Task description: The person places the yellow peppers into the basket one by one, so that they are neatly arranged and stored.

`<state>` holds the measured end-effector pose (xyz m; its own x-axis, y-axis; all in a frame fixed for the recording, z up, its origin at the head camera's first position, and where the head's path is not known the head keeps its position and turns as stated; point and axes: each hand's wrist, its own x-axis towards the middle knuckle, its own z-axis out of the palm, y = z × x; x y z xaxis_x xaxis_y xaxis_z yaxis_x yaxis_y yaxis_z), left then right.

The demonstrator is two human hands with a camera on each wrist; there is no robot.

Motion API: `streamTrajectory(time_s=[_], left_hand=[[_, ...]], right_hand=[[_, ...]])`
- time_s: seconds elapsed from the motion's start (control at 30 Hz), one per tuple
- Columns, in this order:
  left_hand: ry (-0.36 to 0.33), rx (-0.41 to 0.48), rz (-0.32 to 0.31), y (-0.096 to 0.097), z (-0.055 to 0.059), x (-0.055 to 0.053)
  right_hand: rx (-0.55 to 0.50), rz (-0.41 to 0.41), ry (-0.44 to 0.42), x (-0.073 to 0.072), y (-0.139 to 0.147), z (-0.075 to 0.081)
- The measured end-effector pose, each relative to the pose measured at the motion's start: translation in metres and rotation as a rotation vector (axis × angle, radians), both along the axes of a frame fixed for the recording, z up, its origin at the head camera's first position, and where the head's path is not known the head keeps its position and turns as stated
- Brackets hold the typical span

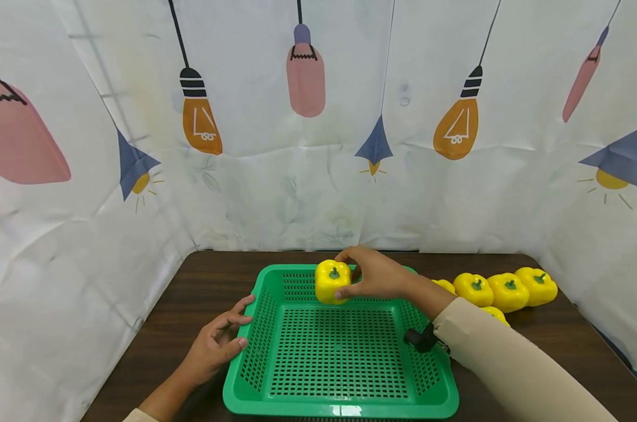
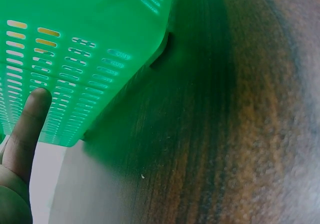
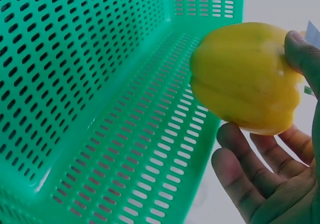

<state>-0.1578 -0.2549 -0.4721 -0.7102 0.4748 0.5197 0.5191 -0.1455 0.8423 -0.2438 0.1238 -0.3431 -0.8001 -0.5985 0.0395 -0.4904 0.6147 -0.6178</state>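
A green perforated plastic basket [image 1: 339, 409] sits on the table, and its floor is bare. Over its far wall, my right hand [image 1: 375, 273] holds a yellow bell pepper [image 1: 326, 287] between thumb and fingers, green stem facing me. The right wrist view shows this bell pepper [image 3: 240, 79] up close, the thumb on one side and the fingers of the right hand [image 3: 275, 184] beneath. At the basket's left side, my left hand [image 1: 213, 346] rests with loosely extended fingers against the rim. In the left wrist view, one digit of the left hand [image 2: 26, 134] lies against the slotted wall.
Several more yellow bell peppers [image 1: 508, 293] lie in a group to the right of the basket, partly hidden behind my right forearm. The dark wooden table [image 1: 197, 293] is bordered by a white curtain [image 1: 276, 199] printed with lamps.
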Motion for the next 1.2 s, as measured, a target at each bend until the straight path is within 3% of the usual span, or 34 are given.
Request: streamTrajectory(time_s=[0.87,1.2], left_hand=[[0.012,0.021,-0.020,0.001,0.001,0.000],[0.003,0.009,-0.005,0.000,0.000,0.000]], right_hand=[[0.008,0.013,-0.028,0.000,-0.028,-0.018],[0.051,0.017,0.014,0.001,-0.038,-0.028]])
